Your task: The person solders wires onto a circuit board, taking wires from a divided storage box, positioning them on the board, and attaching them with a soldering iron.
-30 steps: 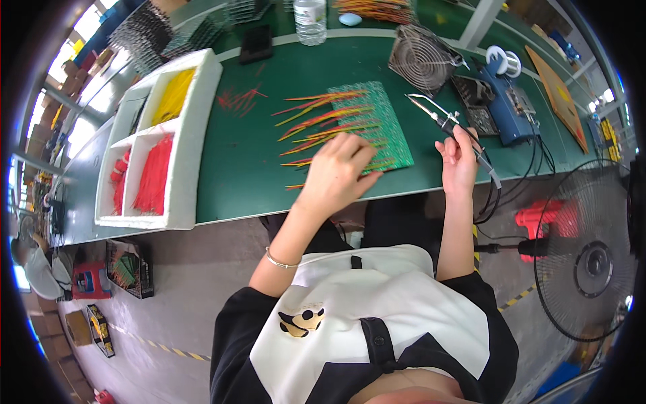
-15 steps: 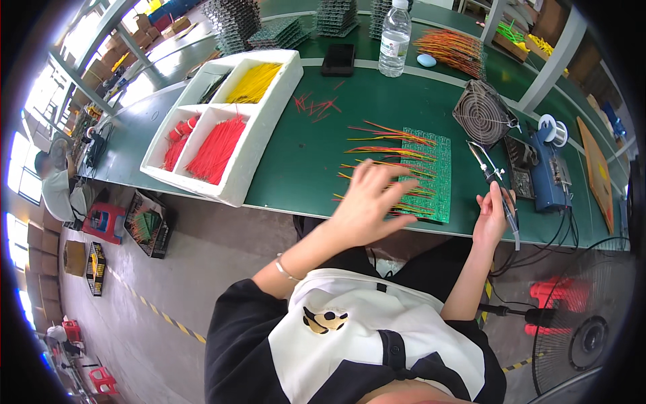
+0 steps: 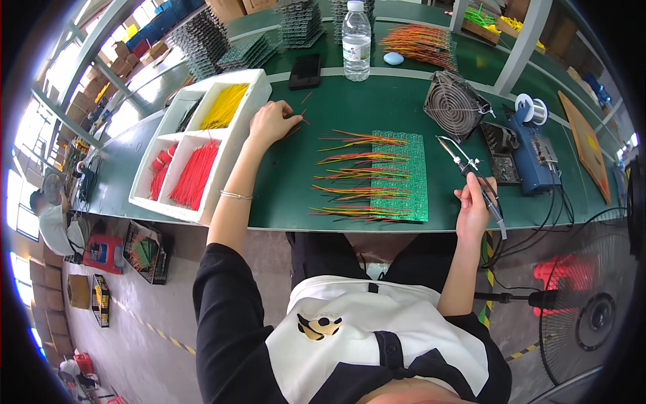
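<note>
My left hand (image 3: 272,122) is over the loose red wires (image 3: 307,98) on the green bench, just right of the white foam tray (image 3: 245,128). Its fingers are bent, with thumb and fingertips pinched at a short red wire; part of the pile is hidden under the hand. In my right hand (image 3: 474,209) is a soldering iron (image 3: 482,196), its tip pointing up and left, apart from the board. Between the hands lies a green circuit board panel (image 3: 417,178). Bundles of red, yellow and black wires (image 3: 343,175) stick out from its left side.
The tray's compartments hold yellow wires (image 3: 225,106) and red wires (image 3: 195,176). A phone (image 3: 305,71), a water bottle (image 3: 356,47) and a wired stack (image 3: 417,46) are farther back. At right stand a small fan (image 3: 454,106), a blue soldering station (image 3: 535,155) and a solder spool (image 3: 531,110).
My left hand has moved from above the board's wires, up and left, to the loose red wires. The right hand still holds the soldering iron. The whole view has shifted somewhat.
</note>
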